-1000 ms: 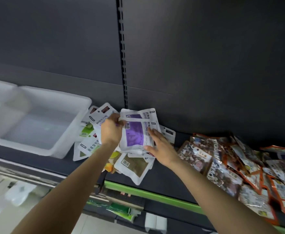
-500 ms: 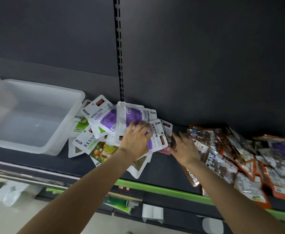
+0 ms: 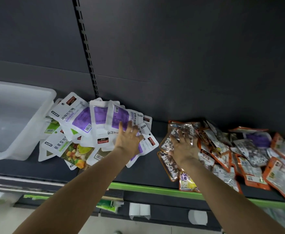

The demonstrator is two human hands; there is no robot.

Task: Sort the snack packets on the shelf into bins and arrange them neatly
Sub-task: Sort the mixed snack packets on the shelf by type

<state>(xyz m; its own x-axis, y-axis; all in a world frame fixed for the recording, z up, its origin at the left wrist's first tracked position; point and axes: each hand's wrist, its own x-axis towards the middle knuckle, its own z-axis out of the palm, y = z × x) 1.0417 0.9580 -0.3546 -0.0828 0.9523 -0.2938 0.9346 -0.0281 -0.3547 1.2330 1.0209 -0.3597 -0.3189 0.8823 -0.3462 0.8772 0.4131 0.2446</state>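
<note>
I'm facing a dark grey shelf (image 3: 146,168) with a green front strip (image 3: 155,190), backed by a dark panel with a slotted upright (image 3: 87,53). Below it, another shelf level shows white tags and green items, too blurred to name.

On the right lies a heap of orange-edged clear snack packets (image 3: 239,154), overlapping all the way to the picture's edge. A bare stretch of shelf separates it from the pile of white packets with purple panels (image 3: 94,122) in the middle, which also holds a few green and fruit-printed ones.

The white plastic bin (image 3: 20,119) stands at the left, touching that white pile; I see nothing inside it.

My left hand (image 3: 128,141) rests flat, fingers spread, on the white pile. My right hand (image 3: 184,147) lies spread on the orange-edged heap, gripping nothing.
</note>
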